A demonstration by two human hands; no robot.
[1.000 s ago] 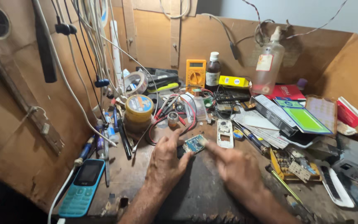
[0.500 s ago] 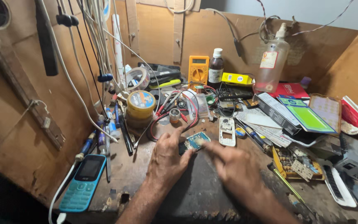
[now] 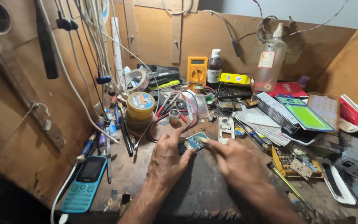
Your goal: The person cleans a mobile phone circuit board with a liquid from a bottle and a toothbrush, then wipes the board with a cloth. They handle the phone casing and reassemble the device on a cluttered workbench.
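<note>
A small blue-green circuit board lies on the dark worn bench mat. My left hand rests on the mat with its fingers pinching the board's left edge. My right hand reaches in from the right, its fingertips on the board's right edge. A white phone frame lies just behind the right hand. Both forearms enter from the bottom of the view.
A turquoise keypad phone on a white cable lies at front left. Behind are a solder spool, red and black probe leads, a yellow multimeter, a brown bottle, a clear squeeze bottle. Boxes, a green screen part and circuit boards crowd the right.
The view has shifted slightly. Both hands stay on the small board; the right fingers have moved a little along its right edge.
</note>
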